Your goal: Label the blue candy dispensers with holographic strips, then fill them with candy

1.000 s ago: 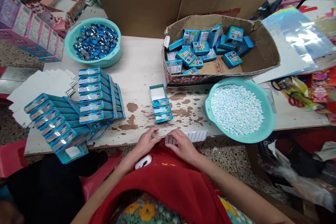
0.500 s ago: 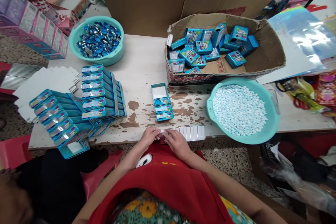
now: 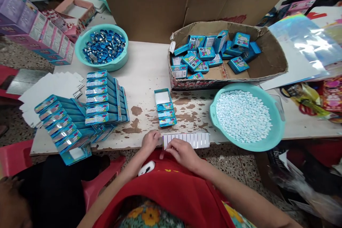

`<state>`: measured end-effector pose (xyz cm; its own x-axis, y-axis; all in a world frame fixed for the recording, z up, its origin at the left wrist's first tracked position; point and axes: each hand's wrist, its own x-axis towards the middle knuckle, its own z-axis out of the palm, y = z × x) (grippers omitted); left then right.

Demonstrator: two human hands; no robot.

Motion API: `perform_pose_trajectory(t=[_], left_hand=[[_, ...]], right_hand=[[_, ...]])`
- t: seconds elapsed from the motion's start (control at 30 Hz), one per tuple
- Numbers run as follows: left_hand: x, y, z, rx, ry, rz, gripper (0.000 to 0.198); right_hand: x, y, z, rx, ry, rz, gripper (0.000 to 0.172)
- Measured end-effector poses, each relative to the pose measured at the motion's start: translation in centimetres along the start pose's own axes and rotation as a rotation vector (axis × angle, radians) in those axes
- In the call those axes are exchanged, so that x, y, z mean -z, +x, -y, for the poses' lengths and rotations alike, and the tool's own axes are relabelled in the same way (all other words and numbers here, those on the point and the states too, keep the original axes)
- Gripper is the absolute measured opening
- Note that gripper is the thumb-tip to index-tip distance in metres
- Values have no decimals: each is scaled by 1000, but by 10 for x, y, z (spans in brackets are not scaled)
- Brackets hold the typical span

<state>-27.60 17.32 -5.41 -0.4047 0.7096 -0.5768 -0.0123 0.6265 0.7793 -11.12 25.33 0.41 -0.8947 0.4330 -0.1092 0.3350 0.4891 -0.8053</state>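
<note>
At the table's front edge lies a pale sheet of narrow strips [image 3: 199, 140], like a sticker sheet with white dividing lines. Over its left part is my right hand [image 3: 184, 154], thumb and fingers pinched around a small, thin translucent strip [image 3: 162, 154]. My left hand [image 3: 150, 141] is closed with curled fingers beside the sheet's left end; what its fingertips hold, if anything, is too small to make out. Just beyond my hands stands an open blue display box [image 3: 162, 97] with several small blue candy boxes [image 3: 167, 122] at its front.
Stacked blue boxes [image 3: 97, 99] stand on the left, before a teal basin of blue-and-silver caps [image 3: 121, 58]. On the right are a teal basin of white candies [image 3: 279, 128] and a cardboard box [image 3: 278, 57] holding blue packets. Another person [image 3: 53, 185] sits at lower left.
My hands have moved apart from their close pinch at the sheet's left end. My right hand has come slightly nearer my body with the thin strip. The view has tilted up slightly.
</note>
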Motion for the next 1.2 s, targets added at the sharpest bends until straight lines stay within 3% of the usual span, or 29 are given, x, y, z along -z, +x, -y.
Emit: perform_pose_trajectory(t=[0.07,0.13,0.2,0.3,0.4,0.5,0.6,0.73,0.83,0.9,1.0,1.1,1.2], left_hand=[[9,-13,-21,-134,-49,-25,29],[14,-23,-43,-237,-145,39,33],[15,-24,-61,-212,-205,124,33],[17,-10,-76,-87,-224,135,27],[26,13,-82,-84,-218,132,27],[38,37,-86,-180,-150,98,25],[45,60,-88,-289,35,31,15],[45,80,-83,-334,190,8,10],[42,86,-79,-299,105,37,13],[38,86,-77,-266,62,26,15],[28,87,-71,-219,166,-98,18],[17,86,-58,-129,332,-248,23],[10,83,-47,-85,350,-264,26]], right_hand=[[19,13,8,-83,152,-103,10],[33,28,11,-135,279,-185,12],[39,43,9,-190,396,-239,12],[36,65,-1,-269,497,-301,15],[27,87,-12,-287,373,-405,16],[20,109,-21,-300,121,-585,12],[15,129,-28,-356,-6,-681,9],[7,144,-41,-447,70,-690,11],[4,148,-52,-492,194,-713,12],[5,150,-57,-560,273,-722,24],[7,152,-61,-636,330,-697,39],[9,150,-63,-578,341,-662,34],[11,147,-66,-518,395,-609,27]])
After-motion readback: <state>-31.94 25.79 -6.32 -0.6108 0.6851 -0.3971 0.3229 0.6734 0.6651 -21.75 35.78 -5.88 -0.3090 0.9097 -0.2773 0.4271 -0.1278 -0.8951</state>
